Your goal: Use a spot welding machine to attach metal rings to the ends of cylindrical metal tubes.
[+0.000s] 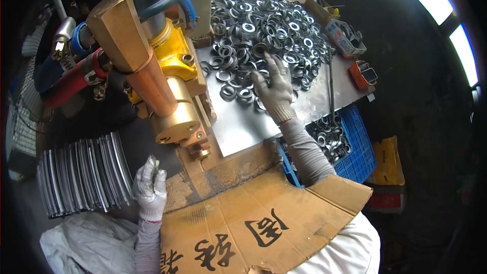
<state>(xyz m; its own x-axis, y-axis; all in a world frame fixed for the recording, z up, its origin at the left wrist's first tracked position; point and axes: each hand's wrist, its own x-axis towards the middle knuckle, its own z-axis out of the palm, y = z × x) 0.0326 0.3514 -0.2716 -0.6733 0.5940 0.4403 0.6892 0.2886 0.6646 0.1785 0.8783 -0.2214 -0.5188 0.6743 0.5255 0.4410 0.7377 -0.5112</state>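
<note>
From the head camera, a curved sheet of brown corrugated cardboard [264,213] with black brush-painted characters lies across the person's lap at the lower edge. At the far right of the bench sit a small open cardboard box [319,9], a flat blue-and-red printed packet [345,35] and one small orange plastic box [362,73]. A yellow bag [388,160] lies on the dark floor to the right, beside a blue plastic crate [357,147] partly filled with metal rings.

The right hand [274,89], in a grey knit glove, is spread wide and flat, fingers reaching into the heap of dark, shiny steel washer-like rings [264,25] on the steel bench plate [238,122]; its fingertips touch rings at the near edge of the heap, gripping none that can be seen. The left hand [150,189], in a white knit glove, is loosely curled with fingers upward, just beside a row of thin curved metal strips [83,175] standing on edge; whether it pinches anything cannot be told.

The rings are too many to count. There is one brass-coloured press head [152,76] and two gloved hands.
</note>
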